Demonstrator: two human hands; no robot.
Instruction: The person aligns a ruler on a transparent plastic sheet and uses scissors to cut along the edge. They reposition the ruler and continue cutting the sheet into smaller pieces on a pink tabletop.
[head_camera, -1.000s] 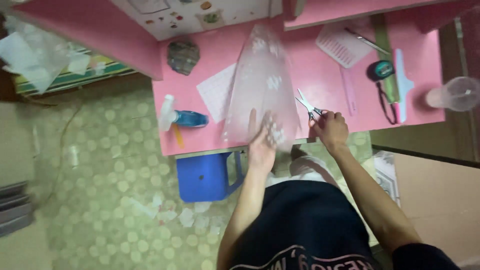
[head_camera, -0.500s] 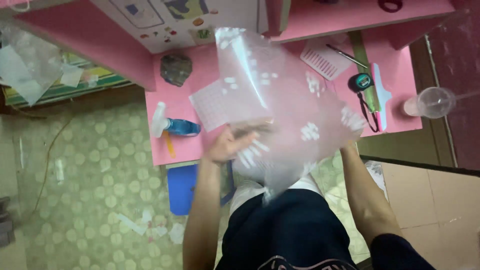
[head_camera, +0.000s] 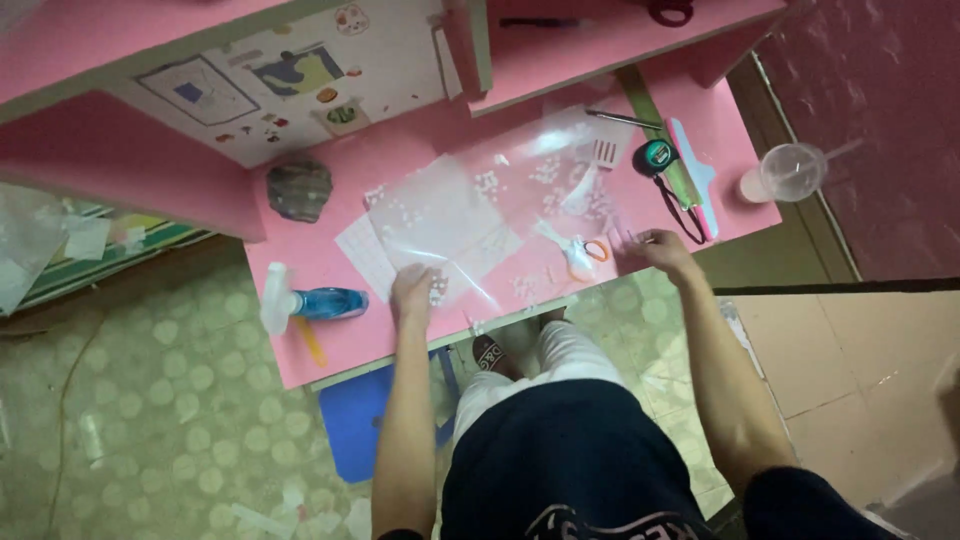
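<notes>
Where half a second ago you held the clear plastic sheet (head_camera: 500, 210) up, it now lies flat on the pink desk (head_camera: 330, 340) — left hand (head_camera: 412, 295) pressing its near corner, fingers spread; right hand (head_camera: 655, 248) pinning the right edge beside the scissors (head_camera: 578, 255).

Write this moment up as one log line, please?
left hand: flat on clear plastic sheet | right hand: at sheet's right edge | scissors: under sheet | surface: pink desk
</notes>
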